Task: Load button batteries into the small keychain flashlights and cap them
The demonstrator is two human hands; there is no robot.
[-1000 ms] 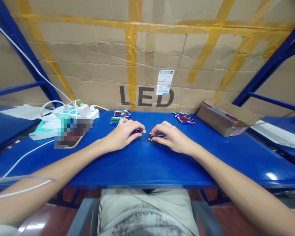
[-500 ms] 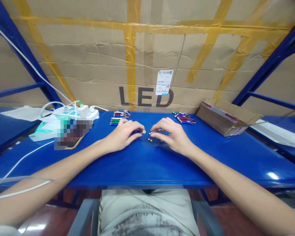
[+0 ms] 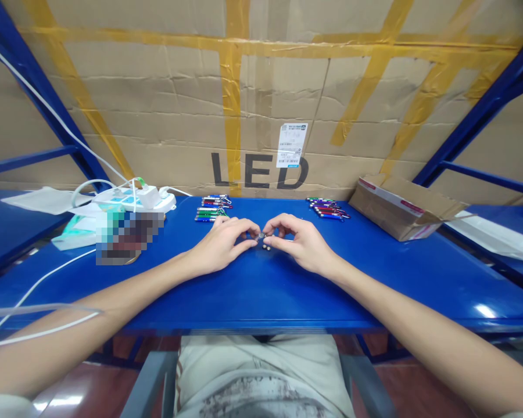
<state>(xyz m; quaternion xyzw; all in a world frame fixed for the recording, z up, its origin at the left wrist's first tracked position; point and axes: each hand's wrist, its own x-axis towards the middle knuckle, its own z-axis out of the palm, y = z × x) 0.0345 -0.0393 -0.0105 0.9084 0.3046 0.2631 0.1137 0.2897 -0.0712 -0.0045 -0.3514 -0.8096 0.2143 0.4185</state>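
My left hand (image 3: 226, 244) is closed in a pinch around a slim keychain flashlight (image 3: 260, 237). Its body is mostly hidden by the fingers, and only a silvery round end shows. Opposite it, my right hand (image 3: 303, 241) pinches a tiny metal piece against or very near that end; whether the two touch I cannot tell. Just below the fingertips, small round metal pieces (image 3: 266, 248), like button cells, lie on the blue table (image 3: 253, 296). Beyond my left hand sits a group of colored keychain flashlights (image 3: 207, 213) with clips. Another group of flashlights (image 3: 330, 210) lies beyond my right hand.
An open cardboard box (image 3: 401, 203) stands at the back right. On the left are a white power strip (image 3: 157, 200) with cables, a green-and-white packet (image 3: 72, 232) and a blurred-out phone (image 3: 131, 241). A large taped carton (image 3: 169, 116) walls off the back.
Both hands have come together, so the gap between their fingertips has nearly closed. The flashlight's end has moved slightly right, toward my right fingertips.
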